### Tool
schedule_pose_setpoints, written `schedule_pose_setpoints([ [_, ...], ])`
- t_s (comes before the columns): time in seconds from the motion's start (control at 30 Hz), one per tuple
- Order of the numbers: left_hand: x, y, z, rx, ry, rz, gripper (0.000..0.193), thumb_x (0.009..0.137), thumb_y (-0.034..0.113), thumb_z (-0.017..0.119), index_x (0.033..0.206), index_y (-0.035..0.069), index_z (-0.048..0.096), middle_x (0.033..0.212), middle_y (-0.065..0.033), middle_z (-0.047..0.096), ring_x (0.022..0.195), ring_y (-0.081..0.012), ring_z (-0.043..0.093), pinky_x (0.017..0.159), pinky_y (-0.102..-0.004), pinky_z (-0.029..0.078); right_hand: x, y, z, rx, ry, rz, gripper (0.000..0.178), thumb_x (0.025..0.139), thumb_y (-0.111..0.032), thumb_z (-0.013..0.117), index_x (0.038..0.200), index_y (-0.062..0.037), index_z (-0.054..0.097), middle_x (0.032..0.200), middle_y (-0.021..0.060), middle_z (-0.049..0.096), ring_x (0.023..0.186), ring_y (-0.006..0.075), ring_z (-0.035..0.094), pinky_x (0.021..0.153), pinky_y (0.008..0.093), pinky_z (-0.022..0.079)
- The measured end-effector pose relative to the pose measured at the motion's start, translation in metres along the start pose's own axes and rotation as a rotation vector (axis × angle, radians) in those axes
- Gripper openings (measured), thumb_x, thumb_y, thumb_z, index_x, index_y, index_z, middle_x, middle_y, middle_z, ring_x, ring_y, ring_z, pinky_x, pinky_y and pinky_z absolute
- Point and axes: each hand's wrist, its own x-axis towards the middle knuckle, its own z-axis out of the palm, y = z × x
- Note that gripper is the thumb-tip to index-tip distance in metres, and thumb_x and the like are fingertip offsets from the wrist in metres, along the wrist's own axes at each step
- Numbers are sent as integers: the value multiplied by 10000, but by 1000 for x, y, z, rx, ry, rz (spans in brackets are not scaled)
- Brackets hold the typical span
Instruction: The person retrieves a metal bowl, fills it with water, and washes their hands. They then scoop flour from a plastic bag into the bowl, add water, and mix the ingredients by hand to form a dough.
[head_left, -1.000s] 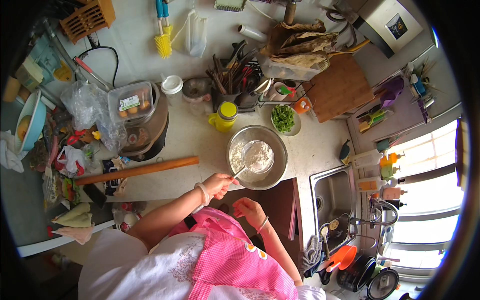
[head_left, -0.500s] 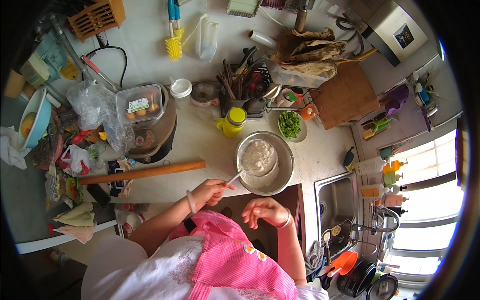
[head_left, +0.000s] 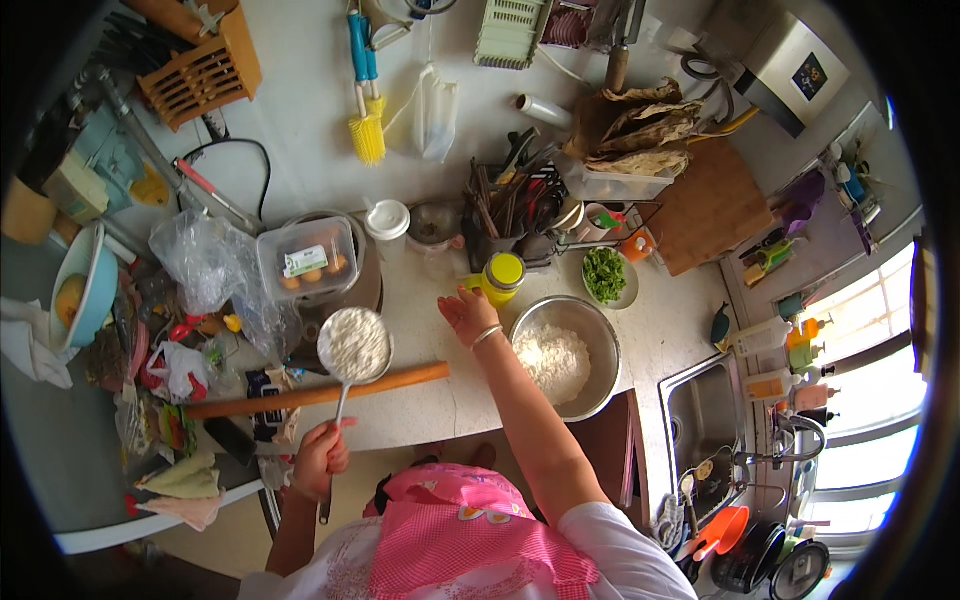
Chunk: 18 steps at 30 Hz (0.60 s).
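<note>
My left hand (head_left: 322,458) is closed around the handle of a metal ladle (head_left: 343,403), heaped with white flour (head_left: 356,345). The ladle hangs over the left part of the counter, above the wooden rolling pin (head_left: 320,393). My right hand (head_left: 470,316) reaches out over the counter with its fingers apart and nothing in them. It is close beside a yellow lidded jug (head_left: 500,281); whether the fingertips touch the jug I cannot tell. To the right of that forearm stands a steel mixing bowl (head_left: 613,372) with loose flour (head_left: 553,362) in it.
A plate of chopped greens (head_left: 604,275) sits behind the bowl. At left are a clear box of eggs (head_left: 310,262) on a round cooker, plastic bags (head_left: 205,255) and a phone (head_left: 230,440). The sink (head_left: 705,420) is to the right; a utensil holder (head_left: 505,225) stands behind.
My left hand has moved left, carrying the flour-filled ladle out of the bowl. My right hand has gone from near the counter's front edge forward to the yellow jug.
</note>
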Motion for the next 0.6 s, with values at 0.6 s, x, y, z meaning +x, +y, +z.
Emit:
schedule_pose_setpoints([
  [0.6,43,7,6,170,-125,25,325,977,235,431,1213,25,507,537,53,247,387,-40,219,338,-212,192,-195,-71,-37,-49,-176,-212,260,950,-309,505,962,-50,518,867,68,577,785,213,645,740,346,551],
])
